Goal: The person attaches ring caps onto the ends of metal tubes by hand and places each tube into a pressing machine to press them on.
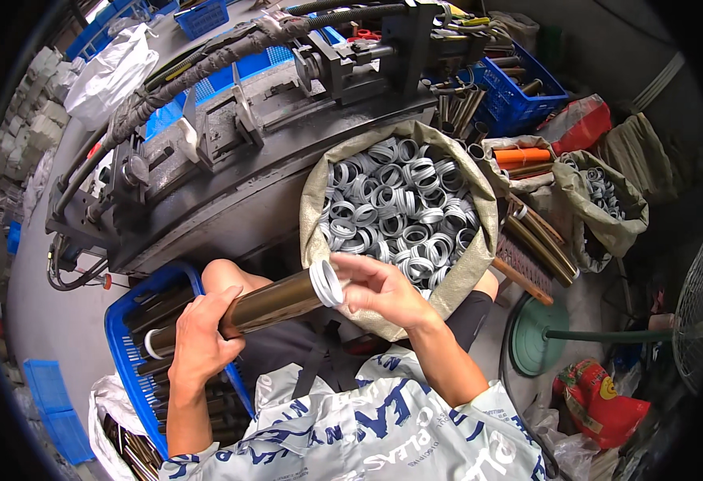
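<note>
1. The left hand [199, 341] is wrapped around the lower part of a dark bronze tube [267, 305], fingers clenched on it, above a blue crate [119, 321].
2. The tube lies slanted across the person's lap, its lower end over the crate, its upper end pointing up and right toward an open sack [313, 200].
3. The right hand [379, 289] is at the tube's upper end, fingers grasping a pale grey ring cap [327, 282] that sits on the tube's mouth; how far on it sits cannot be told.
4. A second pale ring seems to sit on the tube's lower end, just beside the left hand.
5. The blue crate holds more dark tubes, lying side by side.
6. The sack, just beyond the right hand, is filled with grey ring caps [399, 208].
7. A smaller sack [608, 200] of similar rings stands to the right, well apart.
8. Behind both sacks stands a heavy grey machine [271, 128] with black hoses.
9. A green fan base [537, 335] rests on the floor at the right.
</note>
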{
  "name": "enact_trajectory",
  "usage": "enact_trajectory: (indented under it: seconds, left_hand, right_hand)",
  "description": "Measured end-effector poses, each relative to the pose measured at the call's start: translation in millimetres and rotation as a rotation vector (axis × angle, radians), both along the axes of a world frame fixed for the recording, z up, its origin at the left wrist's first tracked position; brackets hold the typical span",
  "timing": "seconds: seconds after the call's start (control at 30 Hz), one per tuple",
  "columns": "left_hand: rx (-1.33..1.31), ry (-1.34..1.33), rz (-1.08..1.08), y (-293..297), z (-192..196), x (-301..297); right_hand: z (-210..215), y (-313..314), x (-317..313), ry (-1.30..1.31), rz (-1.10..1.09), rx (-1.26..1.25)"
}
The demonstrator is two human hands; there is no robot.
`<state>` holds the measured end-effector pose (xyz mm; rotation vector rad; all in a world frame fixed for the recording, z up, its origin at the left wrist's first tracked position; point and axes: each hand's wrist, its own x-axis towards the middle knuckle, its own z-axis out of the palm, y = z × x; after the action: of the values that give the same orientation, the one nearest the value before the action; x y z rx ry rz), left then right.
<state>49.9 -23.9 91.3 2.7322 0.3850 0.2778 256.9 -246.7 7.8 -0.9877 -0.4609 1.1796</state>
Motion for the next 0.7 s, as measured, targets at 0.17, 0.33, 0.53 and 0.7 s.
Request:
enact_trajectory:
  seconds: [0.17, 0.33, 0.53, 0.7]
  left_hand:
    - [-0.035, 0.036, -0.040, -6.0, 6.7, 3.6]
    - [-0.020, 0.067, -0.045, -6.5, 8.0, 0.1]
    - [-0.003, 0.027, -0.042, -1.3, 4.3, -3.8]
    - [-0.007, 0.053, -0.025, 3.2, 2.6, 2.1]
  right_hand:
    - [-3.5, -5.1, -0.7, -0.288, -0.018, 0.061]
    - [-13.4, -7.6, -8.6, -0.273, -0.072, 0.099]
    - [-22.3, -2.8, -14.0, -0.294, -0.069, 0.090]
    - [-26.6, 0.0, -12.7, -0.288, -0.121, 0.115]
